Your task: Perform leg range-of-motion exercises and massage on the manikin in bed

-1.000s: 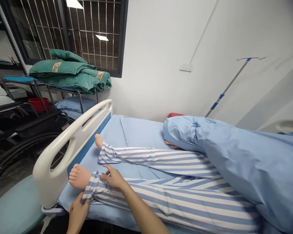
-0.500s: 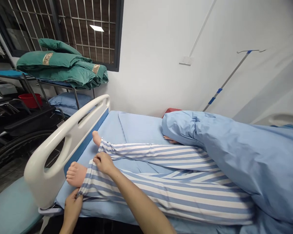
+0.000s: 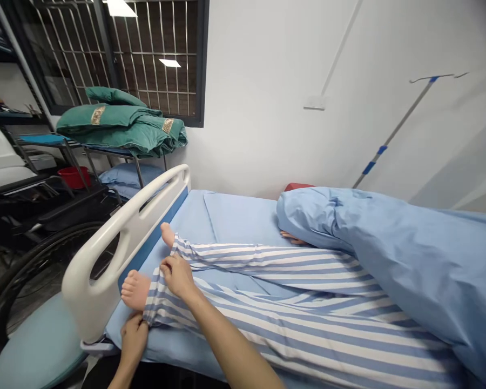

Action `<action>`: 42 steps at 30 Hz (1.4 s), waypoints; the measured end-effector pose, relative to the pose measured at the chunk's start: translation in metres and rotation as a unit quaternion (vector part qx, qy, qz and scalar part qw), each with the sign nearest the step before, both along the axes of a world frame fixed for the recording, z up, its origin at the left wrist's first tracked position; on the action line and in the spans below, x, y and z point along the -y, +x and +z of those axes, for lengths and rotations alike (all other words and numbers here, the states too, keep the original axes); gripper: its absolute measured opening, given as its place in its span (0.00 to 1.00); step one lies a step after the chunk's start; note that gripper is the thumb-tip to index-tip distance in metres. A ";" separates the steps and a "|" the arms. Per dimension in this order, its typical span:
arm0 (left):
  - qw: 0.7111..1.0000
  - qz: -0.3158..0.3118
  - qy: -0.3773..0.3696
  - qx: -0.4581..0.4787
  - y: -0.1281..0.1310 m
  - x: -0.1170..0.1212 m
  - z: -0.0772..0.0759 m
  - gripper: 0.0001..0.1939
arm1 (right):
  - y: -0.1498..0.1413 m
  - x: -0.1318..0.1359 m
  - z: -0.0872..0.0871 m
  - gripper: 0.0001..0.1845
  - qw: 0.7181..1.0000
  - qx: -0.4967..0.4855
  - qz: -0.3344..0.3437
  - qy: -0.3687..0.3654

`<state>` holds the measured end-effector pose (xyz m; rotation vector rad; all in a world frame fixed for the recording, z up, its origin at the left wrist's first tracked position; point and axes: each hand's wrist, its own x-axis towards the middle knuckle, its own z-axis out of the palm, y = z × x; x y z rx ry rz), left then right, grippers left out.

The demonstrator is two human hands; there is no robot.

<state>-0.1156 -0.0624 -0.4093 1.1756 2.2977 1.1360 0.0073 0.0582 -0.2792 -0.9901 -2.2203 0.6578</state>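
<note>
Blue-and-white striped trousers [image 3: 275, 319] cover the legs of a manikin lying on the bed. Its near foot [image 3: 135, 290] sticks out of the nearer trouser leg, and the far foot [image 3: 167, 234] shows beyond. My left hand [image 3: 134, 334] is closed on the lower side of the near cuff, below the ankle. On the upper side of that same cuff, my right hand [image 3: 178, 274] pinches the hem with thumb and fingers. The cuff is stretched between both hands. A blue quilt [image 3: 384, 248] hides the manikin's upper body; part of its hand [image 3: 294, 238] peeks out.
A white footboard [image 3: 93, 265] stands left of the feet, with a wheelchair [image 3: 36, 227] beyond it. Folded green quilts [image 3: 121, 127] lie on a rack by the window. A drip pole [image 3: 397, 129] rises behind the bed. A pale blue-green seat [image 3: 40, 340] is at lower left.
The view has shifted left, so the scene sits slightly farther right and lower. Both hands keep hold of the near cuff, which appears bunched a little more toward the shin.
</note>
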 end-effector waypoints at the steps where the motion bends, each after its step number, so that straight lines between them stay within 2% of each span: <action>1: 1.000 -0.003 0.002 -0.017 0.001 0.000 -0.004 0.12 | 0.000 0.003 -0.004 0.09 1.000 0.024 0.003 -0.007; 4: 0.999 -0.001 -0.016 -0.051 0.002 -0.001 -0.011 0.12 | 0.004 0.011 -0.017 0.10 0.997 0.067 -0.012 -0.022; 7: 0.998 -0.011 -0.023 -0.065 -0.001 -0.001 -0.014 0.12 | 0.018 0.023 -0.028 0.13 0.998 0.057 -0.037 -0.009; 13: 0.998 -0.016 -0.035 -0.053 -0.005 -0.001 -0.016 0.12 | 0.049 0.055 -0.026 0.18 0.996 0.081 -0.026 0.037; 17: 0.998 -0.033 -0.028 -0.039 -0.007 -0.002 -0.018 0.13 | 0.040 0.062 -0.025 0.29 0.993 0.105 0.006 0.055; 21: 0.996 -0.043 -0.061 -0.050 -0.009 -0.003 -0.020 0.13 | 0.023 0.061 -0.038 0.38 0.985 0.169 0.026 0.036; 26: 0.992 -0.042 -0.080 -0.086 -0.010 -0.004 -0.021 0.15 | 0.018 0.063 -0.050 0.39 0.979 0.197 0.016 0.047; 31: 0.987 -0.071 -0.117 -0.086 -0.012 -0.004 -0.012 0.17 | 0.016 0.064 -0.049 0.41 0.978 0.206 -0.011 0.031; 34: 0.987 -0.090 -0.108 -0.079 -0.014 -0.004 -0.008 0.15 | 0.014 0.063 -0.049 0.41 0.978 0.208 -0.010 0.023; 42: 0.986 -0.089 -0.118 -0.076 -0.017 -0.008 -0.012 0.10 | 0.011 0.055 -0.050 0.39 0.974 0.225 0.003 -0.004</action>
